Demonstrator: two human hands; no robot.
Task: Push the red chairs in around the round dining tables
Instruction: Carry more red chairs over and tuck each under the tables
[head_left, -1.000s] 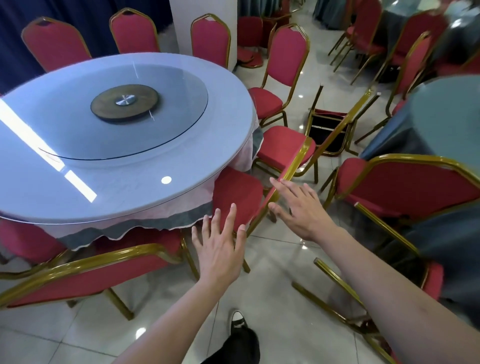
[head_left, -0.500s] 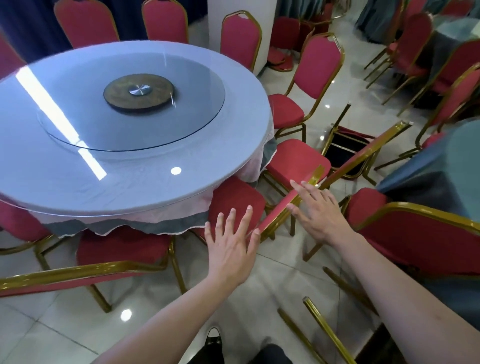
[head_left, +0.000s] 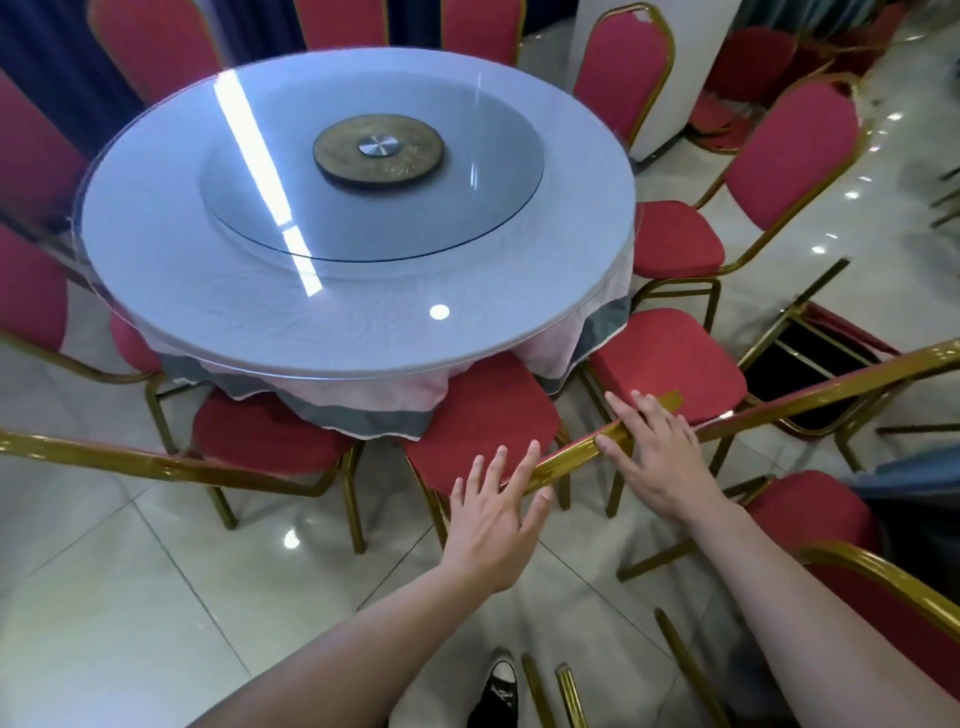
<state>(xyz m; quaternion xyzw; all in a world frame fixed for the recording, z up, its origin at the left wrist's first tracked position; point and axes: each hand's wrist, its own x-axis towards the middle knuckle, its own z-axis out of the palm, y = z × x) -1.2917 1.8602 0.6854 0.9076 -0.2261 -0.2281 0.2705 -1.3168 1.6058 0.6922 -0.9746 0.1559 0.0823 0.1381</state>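
Nearer now than before, both flat-fingered hands, left (head_left: 493, 525), right (head_left: 655, 457), seemingly on red chair's (head_left: 480, 415) gold back rail

Head-worn view, forward-down over table (head_left: 156, 218)

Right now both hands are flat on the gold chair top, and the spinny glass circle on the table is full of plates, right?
Not quite. The head view shows both hands, left hand and right hand, flat on the gold chair top, but the glass circle carries no plates, only its round base.
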